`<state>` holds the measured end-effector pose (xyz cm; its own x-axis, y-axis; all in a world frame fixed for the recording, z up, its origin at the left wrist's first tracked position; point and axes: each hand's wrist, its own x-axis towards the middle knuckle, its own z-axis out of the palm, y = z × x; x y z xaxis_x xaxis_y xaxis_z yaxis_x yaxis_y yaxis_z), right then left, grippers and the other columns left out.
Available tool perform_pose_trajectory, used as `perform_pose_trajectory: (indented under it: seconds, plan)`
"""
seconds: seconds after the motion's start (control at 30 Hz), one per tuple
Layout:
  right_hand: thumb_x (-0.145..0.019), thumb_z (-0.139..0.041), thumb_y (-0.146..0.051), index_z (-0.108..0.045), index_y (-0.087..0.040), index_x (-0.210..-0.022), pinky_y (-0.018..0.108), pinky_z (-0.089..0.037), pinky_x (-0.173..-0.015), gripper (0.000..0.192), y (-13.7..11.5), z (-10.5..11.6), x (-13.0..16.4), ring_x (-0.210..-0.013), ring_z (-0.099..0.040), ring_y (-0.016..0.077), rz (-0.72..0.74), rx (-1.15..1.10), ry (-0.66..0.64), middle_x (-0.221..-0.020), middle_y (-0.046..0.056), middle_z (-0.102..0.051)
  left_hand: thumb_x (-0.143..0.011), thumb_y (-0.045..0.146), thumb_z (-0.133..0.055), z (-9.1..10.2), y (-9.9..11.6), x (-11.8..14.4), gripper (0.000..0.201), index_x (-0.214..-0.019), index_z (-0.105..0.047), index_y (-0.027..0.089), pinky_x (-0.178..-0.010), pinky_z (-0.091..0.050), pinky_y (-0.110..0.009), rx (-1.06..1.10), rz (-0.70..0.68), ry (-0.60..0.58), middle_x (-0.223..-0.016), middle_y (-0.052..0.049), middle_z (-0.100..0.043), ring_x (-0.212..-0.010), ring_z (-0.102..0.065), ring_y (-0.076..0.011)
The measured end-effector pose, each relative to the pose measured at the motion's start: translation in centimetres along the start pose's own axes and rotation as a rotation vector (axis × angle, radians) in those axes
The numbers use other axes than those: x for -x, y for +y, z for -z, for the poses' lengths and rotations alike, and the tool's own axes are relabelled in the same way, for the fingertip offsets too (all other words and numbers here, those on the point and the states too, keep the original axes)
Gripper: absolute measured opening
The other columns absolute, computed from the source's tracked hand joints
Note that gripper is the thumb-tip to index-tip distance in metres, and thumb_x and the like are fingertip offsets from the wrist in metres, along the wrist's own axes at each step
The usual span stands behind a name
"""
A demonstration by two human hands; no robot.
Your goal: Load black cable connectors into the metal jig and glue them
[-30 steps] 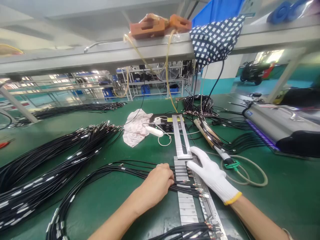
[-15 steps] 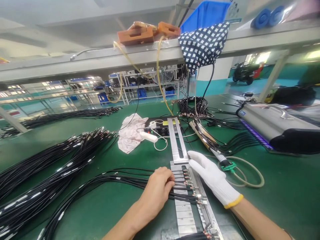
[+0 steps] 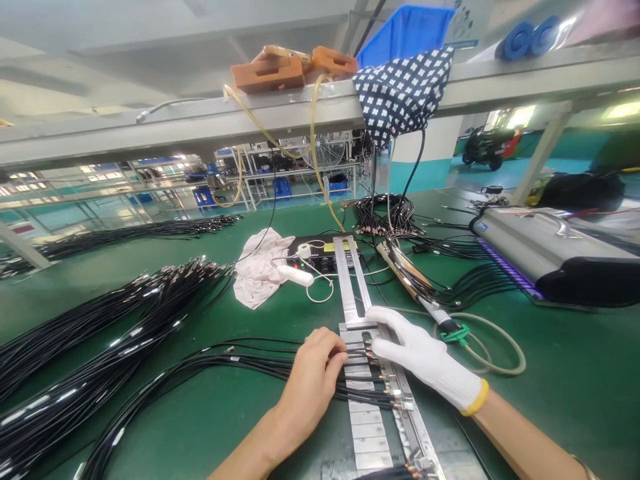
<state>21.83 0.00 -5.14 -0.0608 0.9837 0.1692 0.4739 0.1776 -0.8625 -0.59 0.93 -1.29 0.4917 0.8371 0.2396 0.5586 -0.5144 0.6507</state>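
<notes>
A slotted metal fixture point(image 3: 367, 417) lies on the green table before me, with several thin black cables point(image 3: 240, 360) laid across it from the left. Their metal connector ends point(image 3: 400, 398) sit along the fixture's right rail. My left hand point(image 3: 317, 370), bare, is curled over the cables at the fixture's left edge, fingertips closed on them; the exact grip is partly hidden. My right hand point(image 3: 415, 347) wears a white knit glove with a yellow cuff. Its thumb and forefinger are apart over the upper connector ends, beside a slotted metal bar point(image 3: 345, 280) at the fixture's far end.
Large black cable bundles point(image 3: 135, 313) spread over the left side. A pinkish cloth point(image 3: 263, 267), a black control box point(image 3: 320, 252) and a white handheld tool point(image 3: 296, 275) lie ahead. At right stands a silver-cased lamp point(image 3: 555, 247) with purple light. A shelf beam point(image 3: 175, 127) crosses above.
My right hand has moved left and its fingers have spread further, now over the upper connectors. My left hand stays on the cables, shifted very slightly. The view has moved a little.
</notes>
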Motion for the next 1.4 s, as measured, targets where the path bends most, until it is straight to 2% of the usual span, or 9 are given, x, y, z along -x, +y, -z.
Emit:
perform_pose_trajectory:
  seconds: [0.23,0.43,0.6,0.97,1.23,1.4]
  plan:
    - [-0.079,-0.061,-0.041,-0.063,-0.025,-0.125,0.049,-0.038,-0.115,0.049,0.1,-0.4,-0.2,-0.132,-0.054,0.0277,-0.029,0.0,0.06,-0.139,0.006,-0.062,-0.092,0.01,-0.055,0.1,-0.1,-0.1,0.015,-0.08,-0.056,0.019,-0.075,-0.042,-0.03,-0.005,0.026,-0.006,-0.084,0.0,-0.06,-0.08,-0.056,-0.0183]
    - [-0.087,-0.054,-0.047,-0.061,-0.023,-0.124,0.045,-0.043,-0.113,0.045,1.1,-0.5,-0.7,-0.125,-0.059,0.024,-0.017,-0.108,0.099,-0.133,0.007,-0.065,-0.092,0.006,-0.052,-0.4,-0.3,0.2,0.019,-0.079,-0.053,0.019,-0.077,-0.041,-0.032,-0.099,-0.005,-0.077,-0.086,-0.001,-0.059,-0.083,-0.054,-0.0196]
    - [-0.086,-0.056,-0.049,-0.062,-0.022,-0.122,0.045,-0.043,-0.113,0.045,1.5,-0.6,-0.7,-0.125,-0.059,0.0247,0.0,-0.169,0.121,-0.132,0.009,-0.066,-0.092,0.003,-0.051,-0.9,-0.1,0.5,0.021,-0.08,-0.054,0.019,-0.078,-0.043,-0.033,-0.187,-0.008,-0.129,-0.09,-0.002,-0.061,-0.086,-0.054,-0.0207]
    - [-0.088,-0.057,-0.049,-0.064,-0.023,-0.12,0.046,-0.042,-0.113,0.042,1.4,-0.7,-0.5,-0.123,-0.06,0.0254,-0.011,-0.105,0.135,-0.13,0.007,-0.067,-0.094,0.004,-0.044,-1.5,0.6,0.9,0.023,-0.082,-0.056,0.019,-0.082,-0.046,-0.038,-0.356,-0.032,-0.177,-0.094,-0.006,-0.061,-0.088,-0.054,-0.0232]
    - [-0.088,-0.057,-0.048,-0.062,-0.024,-0.122,0.046,-0.042,-0.114,0.042,2.2,-0.9,-0.6,-0.125,-0.059,0.0251,0.019,-0.067,0.117,-0.131,0.006,-0.066,-0.092,0.003,-0.05,-1.7,0.9,0.6,0.023,-0.078,-0.06,0.018,-0.08,-0.046,-0.035,-0.3,-0.018,-0.187,-0.088,-0.005,-0.062,-0.086,-0.057,-0.0222]
    - [-0.084,-0.059,-0.045,-0.063,-0.026,-0.124,0.047,-0.037,-0.117,0.044,1.0,-0.5,-0.1,-0.132,-0.053,0.0262,0.026,0.019,0.037,-0.138,0.006,-0.062,-0.088,0.001,-0.058,-1.7,0.4,0.3,0.023,-0.073,-0.063,0.018,-0.077,-0.045,-0.03,-0.185,-0.003,-0.157,-0.082,-0.002,-0.063,-0.081,-0.059,-0.0187]
